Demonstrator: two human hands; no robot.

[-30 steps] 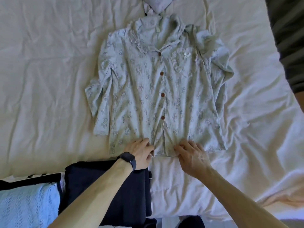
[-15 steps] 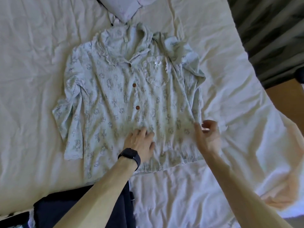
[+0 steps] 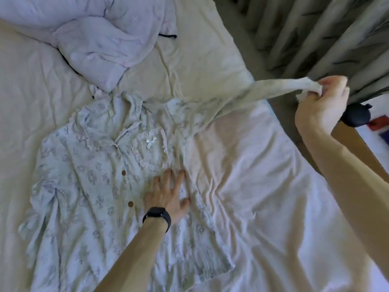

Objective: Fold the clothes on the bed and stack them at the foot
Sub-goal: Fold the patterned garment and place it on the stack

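Sleeve-folding step: the right grip [image 3: 322, 106] pinched the sleeve [image 3: 252, 91] by its cuff, stretched taut over the bed [image 3: 263, 186]. The left grip [image 3: 168, 194], fingers flat, pinned the pyjama shirt [image 3: 101, 186] face-up. The next move probably needed that sleeve laid across the front.

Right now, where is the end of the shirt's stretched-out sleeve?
Head view, upper right: the right hand grips the sleeve end in the air, beyond the right edge of the bed, before the curtain.

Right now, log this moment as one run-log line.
left hand: pressed flat on pajama shirt | right hand: grips end of sleeve, stretched out above bed | fold: not yet done
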